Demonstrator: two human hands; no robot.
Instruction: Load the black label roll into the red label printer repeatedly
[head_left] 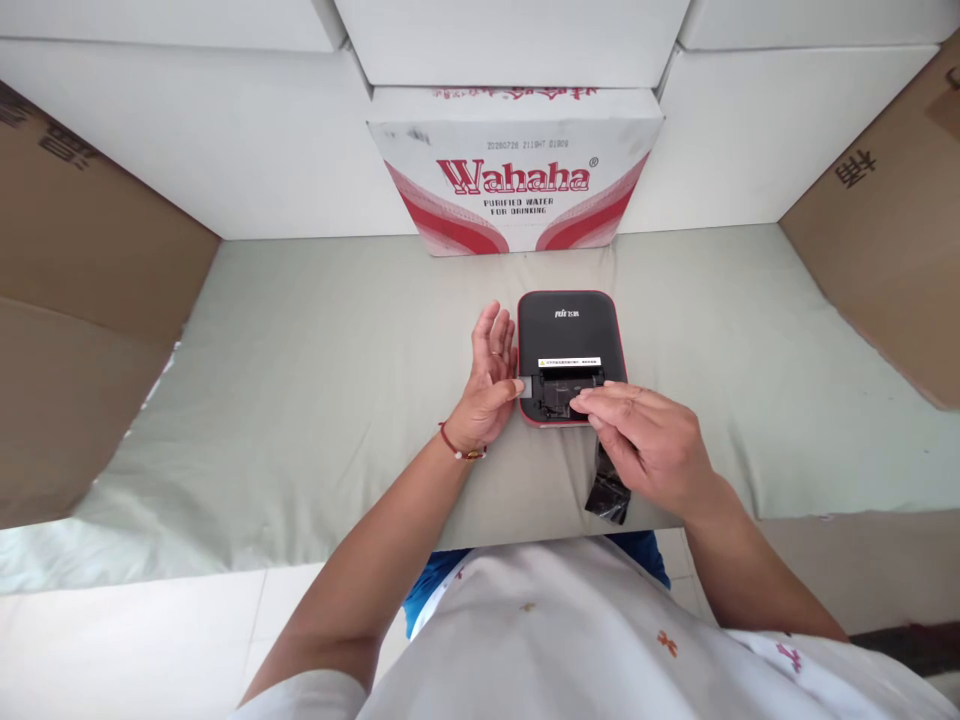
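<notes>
1. Table [315, 400] under both hands, covered in pale green cloth.
2. Brown cartons stand well out to either side: one [90, 280] beyond the left hand, one [892, 240] beyond the right.
3. White Wahaha carton [517, 190], ahead of both hands.
4. Black device [566, 335] with a red rim, lying between the hands.
5. Right hand [656, 440]: fingertips drawn together at the device's recess [556, 395]; what they pinch, if anything, cannot be told.
6. Left hand [491, 385]: fingers extended upright beside the device, thumb apart from them and touching a grey tab [526, 388].
7. Dark film strip [609, 490], hanging just below the right hand's fingers.
8. Red bracelet [469, 455] on the left hand's wrist.
</notes>
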